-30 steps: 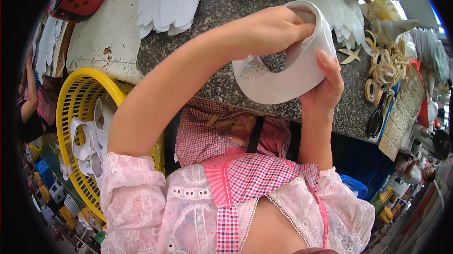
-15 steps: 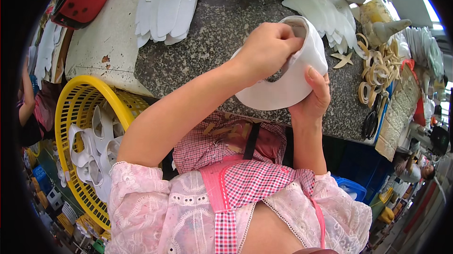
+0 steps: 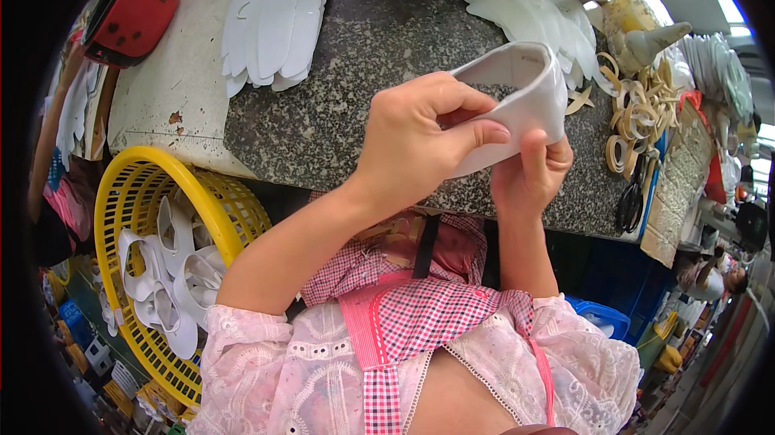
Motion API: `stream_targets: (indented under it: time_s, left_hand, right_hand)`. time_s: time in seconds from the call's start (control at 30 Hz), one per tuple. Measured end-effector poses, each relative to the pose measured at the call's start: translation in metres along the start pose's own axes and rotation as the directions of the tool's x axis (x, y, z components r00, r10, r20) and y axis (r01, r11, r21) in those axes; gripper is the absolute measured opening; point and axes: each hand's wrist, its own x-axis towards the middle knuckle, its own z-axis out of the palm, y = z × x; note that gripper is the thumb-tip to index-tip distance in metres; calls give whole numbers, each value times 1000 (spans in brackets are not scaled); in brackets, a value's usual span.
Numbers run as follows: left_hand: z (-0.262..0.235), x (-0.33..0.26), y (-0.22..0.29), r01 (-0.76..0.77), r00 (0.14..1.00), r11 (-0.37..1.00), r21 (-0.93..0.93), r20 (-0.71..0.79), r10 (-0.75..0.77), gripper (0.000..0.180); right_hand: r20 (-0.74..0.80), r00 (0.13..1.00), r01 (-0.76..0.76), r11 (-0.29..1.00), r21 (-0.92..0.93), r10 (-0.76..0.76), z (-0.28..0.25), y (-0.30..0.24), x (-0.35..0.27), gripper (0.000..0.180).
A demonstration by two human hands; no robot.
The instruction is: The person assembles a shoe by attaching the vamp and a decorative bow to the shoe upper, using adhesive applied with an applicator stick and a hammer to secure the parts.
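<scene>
A white shoe upper (image 3: 529, 104), bent into a loop with a smooth outer face, is held up over the speckled worktop (image 3: 339, 104). My left hand (image 3: 424, 128) pinches its near edge between thumb and fingers. On its right side, my right hand (image 3: 531, 172) grips the lower part, the thumb upright against the outer face; some of its fingers are hidden behind the piece. The inside of the far wall shows, with a small mark on the lining.
At the back left lie white insole-shaped pieces (image 3: 274, 23), with more white pieces (image 3: 533, 19) at the back right. Beige strip rolls (image 3: 638, 120) and black scissors (image 3: 630, 207) lie at right. A yellow basket (image 3: 218, 201) of white uppers stands left, near a red machine (image 3: 133, 11).
My left hand has come out of the upper's opening and moved left and nearer, now pinching its edge. The upper has turned, so its opening and inner wall show more.
</scene>
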Motion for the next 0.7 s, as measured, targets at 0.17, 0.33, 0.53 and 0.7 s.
stream_targets:
  time_s: [0.17,0.33,0.53,0.7]
  left_hand:
    - [-26,17,10,134,911,991,-25,396,-114,14]
    - [-33,23,18,-69,772,997,42,636,27,19]
    - [-38,18,29,-269,757,953,138,642,121,16]
    - [-42,29,8,-750,611,558,355,695,379,20]
  right_hand:
    - [298,839,535,596,-599,-455,-35,-52,11,32]
    - [769,629,555,630,-543,110,-5,-76,45,25]
    - [816,536,590,595,-546,217,-4,-88,51,22]
    - [899,428,865,246,-438,95,-9,-69,56,20]
